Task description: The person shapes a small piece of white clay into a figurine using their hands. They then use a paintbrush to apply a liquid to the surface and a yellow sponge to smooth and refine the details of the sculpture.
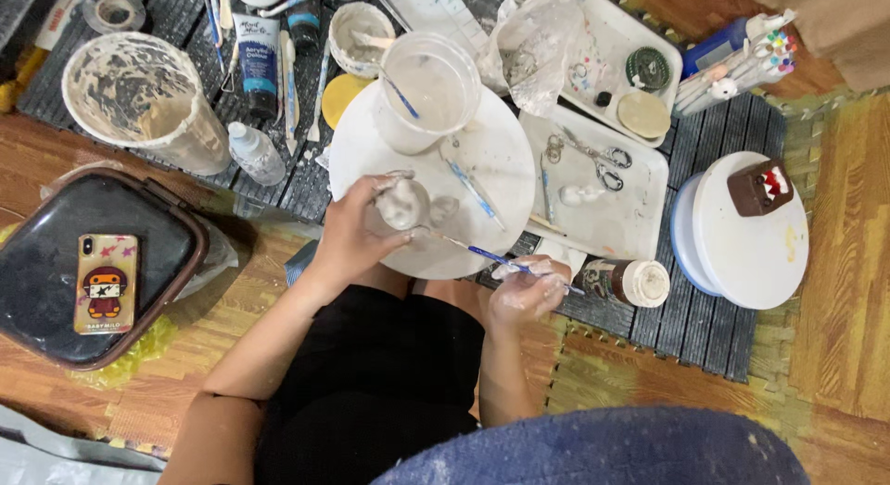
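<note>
Blue-clad knee (603, 448) nearest the lens, two hands painting above it.
Left hand (348, 235) grips a small white figure (401, 203) over the round white turntable (501, 160); right hand (528, 286) pinches a blue-handled brush (482, 253) touching it. Beyond them, a clear cup (431, 86) holds another brush.

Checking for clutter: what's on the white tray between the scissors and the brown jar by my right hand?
In the head view, a small white figure lies on the white tray between the scissors and the brown jar.
</note>
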